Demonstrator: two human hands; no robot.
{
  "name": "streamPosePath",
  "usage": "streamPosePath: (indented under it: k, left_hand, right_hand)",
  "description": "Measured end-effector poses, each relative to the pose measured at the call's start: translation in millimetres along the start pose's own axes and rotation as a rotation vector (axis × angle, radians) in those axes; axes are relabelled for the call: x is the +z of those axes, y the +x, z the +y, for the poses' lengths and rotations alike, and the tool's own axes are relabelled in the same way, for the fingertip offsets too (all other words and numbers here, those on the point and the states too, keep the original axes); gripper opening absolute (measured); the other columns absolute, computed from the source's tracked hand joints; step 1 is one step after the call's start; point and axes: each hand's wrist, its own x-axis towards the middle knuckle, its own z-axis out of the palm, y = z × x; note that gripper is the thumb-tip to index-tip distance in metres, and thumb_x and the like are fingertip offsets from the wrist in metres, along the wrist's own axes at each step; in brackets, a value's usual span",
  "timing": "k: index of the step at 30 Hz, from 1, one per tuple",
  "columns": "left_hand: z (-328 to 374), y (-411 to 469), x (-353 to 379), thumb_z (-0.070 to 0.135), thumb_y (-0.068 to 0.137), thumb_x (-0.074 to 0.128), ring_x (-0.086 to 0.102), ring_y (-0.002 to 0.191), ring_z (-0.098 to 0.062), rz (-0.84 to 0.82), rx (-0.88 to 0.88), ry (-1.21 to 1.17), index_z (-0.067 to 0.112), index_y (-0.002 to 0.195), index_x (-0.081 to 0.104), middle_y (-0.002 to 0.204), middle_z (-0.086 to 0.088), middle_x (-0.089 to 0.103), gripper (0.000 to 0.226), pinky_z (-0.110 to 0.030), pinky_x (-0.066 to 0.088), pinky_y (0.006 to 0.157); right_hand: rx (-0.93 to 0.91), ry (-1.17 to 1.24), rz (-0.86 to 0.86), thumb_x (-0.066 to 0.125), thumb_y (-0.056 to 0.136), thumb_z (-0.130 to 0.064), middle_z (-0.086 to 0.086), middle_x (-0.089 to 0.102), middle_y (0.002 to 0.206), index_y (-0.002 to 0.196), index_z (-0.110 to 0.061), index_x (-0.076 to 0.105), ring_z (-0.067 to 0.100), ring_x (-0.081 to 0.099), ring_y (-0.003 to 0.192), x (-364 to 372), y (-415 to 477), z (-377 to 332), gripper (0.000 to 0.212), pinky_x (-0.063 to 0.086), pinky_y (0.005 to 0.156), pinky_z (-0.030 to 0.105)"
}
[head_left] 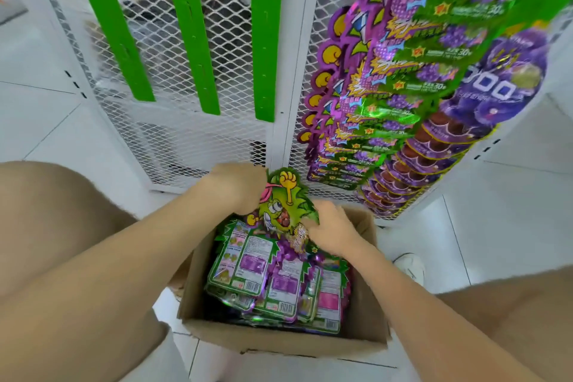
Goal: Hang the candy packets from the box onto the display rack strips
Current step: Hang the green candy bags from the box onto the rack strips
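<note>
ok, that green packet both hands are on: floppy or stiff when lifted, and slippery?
Probably floppy: the green packet looks like thin film with a die-cut top, gripped by the left hand and right hand. Likely light: it is held only by its edges, over the box. Its glossy sheen suggests it may slip.

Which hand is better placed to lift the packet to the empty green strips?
Left, likely: the left hand holds the packet near its top, nearer the green strips; the right hand holds its lower edge over the box.
</note>
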Motion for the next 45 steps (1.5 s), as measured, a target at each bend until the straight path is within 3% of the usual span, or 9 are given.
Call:
streamPosePath:
  k: [5,8,11,16,22,27,33,40,45]
  left_hand:
    - [0,-1,-12,0.040,0.104,0.061,0.059,0.114,-0.035,0.137,-0.035,-0.529,-0.002,0.126,0.052,0.117,-0.016,0.055,0.048,-0.038,0.046,0.086]
    - [3,-5,-26,0.029,0.101,0.068,0.058,0.088,-0.024,0.378,-0.026,-1.026,0.010,0.103,0.060,0.086,-0.002,0.060,0.022,-0.034,0.040,0.072]
    - [0,-18,-40,0.016,0.103,0.066,0.062,0.076,-0.007,0.489,0.136,-1.245,0.012,0.100,0.068,0.084,0.001,0.068,0.005,-0.025,0.046,0.076]
    - [9,-47,-71,0.019,0.106,0.060,0.064,0.082,0.011,0.457,0.332,-1.201,0.026,0.119,0.073,0.103,0.005,0.072,0.019,-0.003,0.045,0.073]
    - [25,-65,-142,0.026,0.105,0.063,0.065,0.084,-0.007,0.662,0.430,-1.158,0.044,0.102,0.073,0.100,0.008,0.068,0.022,-0.033,0.052,0.084]
    - [40,-87,-233,0.022,0.101,0.068,0.068,0.086,-0.008,1.102,0.455,-1.138,0.042,0.094,0.074,0.085,0.019,0.074,0.022,-0.031,0.056,0.085]
    - [55,-106,-341,0.013,0.091,0.065,0.064,0.098,-0.003,1.369,0.443,-0.873,0.025,0.122,0.073,0.117,0.010,0.073,0.034,-0.004,0.043,0.085]
    - [74,-101,-428,0.012,0.085,0.060,0.066,0.109,-0.016,1.154,0.468,-1.016,0.015,0.132,0.063,0.121,0.002,0.067,0.047,-0.035,0.056,0.099]
    - [76,-105,-447,0.002,0.085,0.053,0.040,0.072,-0.020,1.136,0.430,-1.146,0.019,0.091,0.062,0.085,-0.007,0.051,0.020,-0.034,0.034,0.066]
  right_hand:
    - [0.237,0.555,0.009,0.080,0.092,-0.015,0.016,0.061,0.142,0.153,-0.012,0.042,0.030,0.057,0.133,-68,-38,-22,0.072,0.045,0.111,0.047]
    - [0.263,0.793,-0.090,0.082,0.085,-0.001,0.007,0.076,0.114,0.126,-0.016,0.060,0.030,0.069,0.117,-92,-55,-22,0.049,0.045,0.112,0.060]
    - [0.252,0.817,-0.004,0.084,0.084,-0.001,0.004,0.073,0.099,0.106,-0.011,0.060,0.015,0.071,0.093,-109,-68,-30,0.034,0.055,0.099,0.040]
    - [0.016,0.998,0.534,0.090,0.077,-0.035,-0.001,0.076,0.100,0.120,-0.027,0.070,0.010,0.074,0.090,-135,-74,-43,0.048,0.061,0.081,0.030]
    - [-0.364,0.091,1.032,0.071,0.090,-0.037,-0.007,0.055,0.102,0.094,-0.021,0.064,0.015,0.056,0.097,-192,-89,-84,0.018,0.048,0.086,0.037]
    - [-0.633,0.274,0.997,0.061,0.103,-0.036,-0.002,0.060,0.071,0.100,-0.028,0.065,0.011,0.049,0.060,-273,-108,-135,0.009,0.040,0.056,0.033]
    - [-0.618,0.404,1.101,0.068,0.090,-0.038,0.005,0.065,0.069,0.087,-0.013,0.072,0.016,0.052,0.063,-374,-103,-178,0.026,0.052,0.064,0.046]
    - [-0.524,0.372,1.281,0.064,0.083,-0.037,-0.007,0.041,0.053,0.064,-0.013,0.054,0.017,0.037,0.056,-455,-95,-221,0.032,0.034,0.060,0.036]
    - [-0.487,0.269,1.411,0.055,0.087,-0.048,-0.007,0.052,0.059,0.070,-0.013,0.058,0.019,0.051,0.071,-480,-87,-232,0.039,0.045,0.082,0.043]
